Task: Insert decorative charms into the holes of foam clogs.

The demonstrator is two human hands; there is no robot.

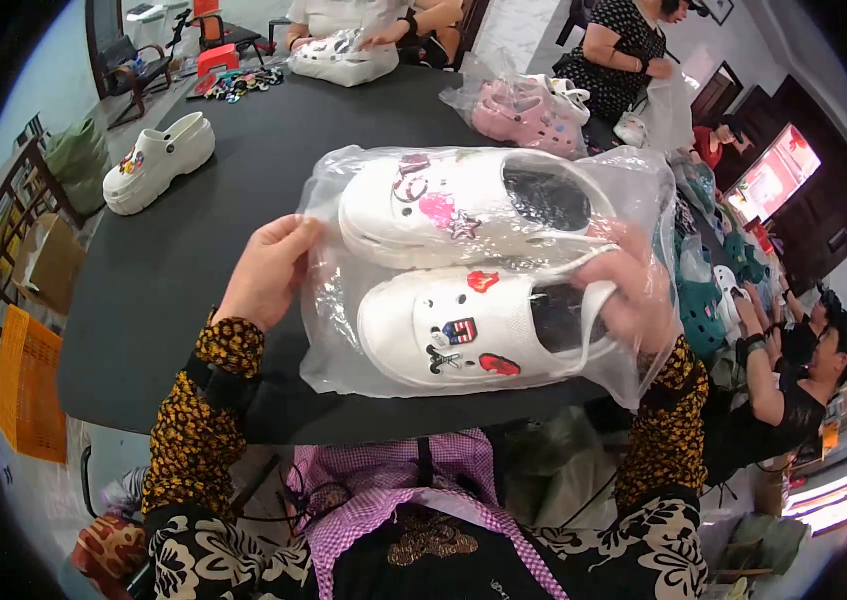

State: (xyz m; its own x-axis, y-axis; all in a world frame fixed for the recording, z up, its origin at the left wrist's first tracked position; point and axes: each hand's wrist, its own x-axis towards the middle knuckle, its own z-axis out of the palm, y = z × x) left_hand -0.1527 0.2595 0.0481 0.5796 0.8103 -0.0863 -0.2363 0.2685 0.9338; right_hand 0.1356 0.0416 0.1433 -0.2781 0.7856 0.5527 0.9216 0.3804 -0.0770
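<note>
Over the table's near edge, a pair of white clogs lies side by side inside a clear plastic bag [323, 345]. The far white clog [478, 205] carries pink and star-shaped charms. On the near white clog [503, 330] are a flag charm, red charms and a dark one. My left hand [268, 268] pinches the bag's left edge between thumb and fingers. Seen through the plastic, my right hand [633, 285] is at the heel ends, its fingers closed around the heel straps; part of it is blurred behind the film.
On the dark table [133, 330] stand a loose white clog [160, 163] at left, bagged pink clogs [533, 120] at far right and a pile of charms [241, 83]. Green clogs [701, 312] and co-workers line the right side. A yellow crate [28, 385] is at left.
</note>
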